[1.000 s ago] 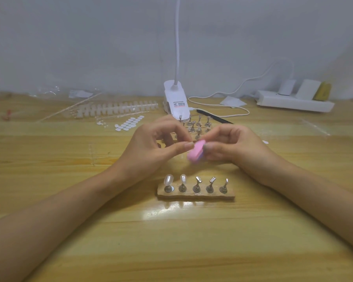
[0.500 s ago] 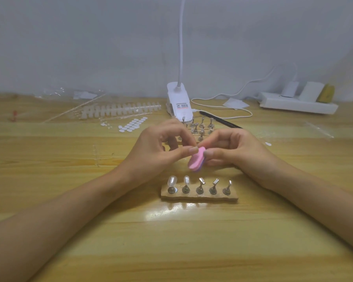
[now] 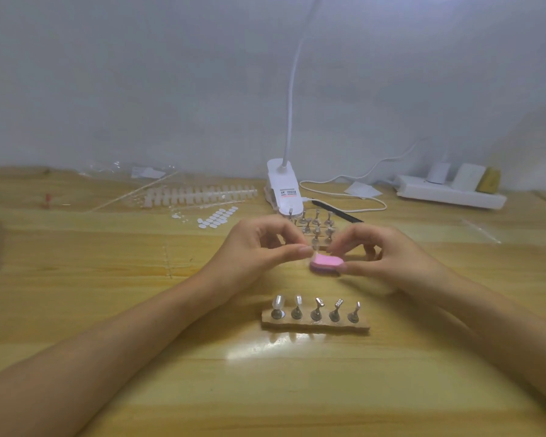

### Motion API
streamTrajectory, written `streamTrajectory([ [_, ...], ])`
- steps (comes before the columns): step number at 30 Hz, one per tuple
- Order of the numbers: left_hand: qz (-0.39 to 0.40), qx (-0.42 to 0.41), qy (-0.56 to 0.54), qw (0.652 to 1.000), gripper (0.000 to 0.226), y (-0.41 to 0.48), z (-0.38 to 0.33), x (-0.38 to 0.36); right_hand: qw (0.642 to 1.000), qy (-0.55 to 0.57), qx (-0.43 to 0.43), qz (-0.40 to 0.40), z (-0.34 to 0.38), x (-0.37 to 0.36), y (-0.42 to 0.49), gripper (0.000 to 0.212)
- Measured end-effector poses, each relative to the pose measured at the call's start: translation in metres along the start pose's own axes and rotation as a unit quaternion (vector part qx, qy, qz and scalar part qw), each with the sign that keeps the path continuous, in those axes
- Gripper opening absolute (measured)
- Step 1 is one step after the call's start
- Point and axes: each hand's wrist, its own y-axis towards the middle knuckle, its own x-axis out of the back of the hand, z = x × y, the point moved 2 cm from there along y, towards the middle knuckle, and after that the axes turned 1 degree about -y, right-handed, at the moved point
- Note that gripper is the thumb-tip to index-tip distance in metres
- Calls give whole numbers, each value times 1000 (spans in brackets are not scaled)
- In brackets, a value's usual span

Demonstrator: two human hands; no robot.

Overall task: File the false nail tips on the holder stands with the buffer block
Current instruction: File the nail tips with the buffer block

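Observation:
A pink buffer block (image 3: 325, 263) hangs flat, pink face up, above the table between my hands. My right hand (image 3: 391, 257) pinches its right end between thumb and forefinger. My left hand (image 3: 259, 247) has its fingers curled, and its thumb tip meets the block's left end; it seems to pinch a small clear nail tip (image 3: 317, 246), mostly hidden. In front of my hands lies a wooden base (image 3: 316, 324) with five metal holder stands. The two left stands (image 3: 278, 305) carry clear nail tips.
More metal stands (image 3: 316, 223) sit behind my hands, by a white clip lamp (image 3: 282, 187). A strip of nail tips (image 3: 199, 195) and white adhesive tabs (image 3: 218, 217) lie at the back left. At the back right are a power strip (image 3: 448, 192) and a cable.
The buffer block has turned from edge-on to flat with its pink face up. My hands have drawn slightly apart, and the view has tilted upward.

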Motion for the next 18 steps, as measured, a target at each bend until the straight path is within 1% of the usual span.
streamTrajectory([
  [1, 7, 18, -18, 1000, 12, -1, -2, 0, 999, -48, 20, -10, 5, 3, -1, 25],
  [2, 12, 34, -32, 999, 12, -1, -3, 0, 996, -70, 54, -26, 12, 6, -3, 28],
  [3, 15, 48, -40, 998, 13, -2, -5, 0, 993, -67, 92, -39, 19, 9, -5, 30],
  [5, 22, 65, -47, 997, 17, -2, -9, -1, 987, -11, 154, -36, 37, 11, -9, 35],
  [7, 35, 68, -45, 996, 18, -2, -14, -2, 982, 25, 185, -29, 53, 8, -14, 37],
  [12, 66, 71, -49, 994, 16, -3, -26, 0, 971, 6, 218, -98, 74, 8, -26, 27],
  [15, 103, 72, -33, 992, 16, -3, -32, 1, 972, 16, 214, -95, 77, 11, -32, 25],
  [18, 133, 73, -22, 988, 17, -3, -35, 3, 974, 31, 210, -73, 76, 14, -36, 23],
])
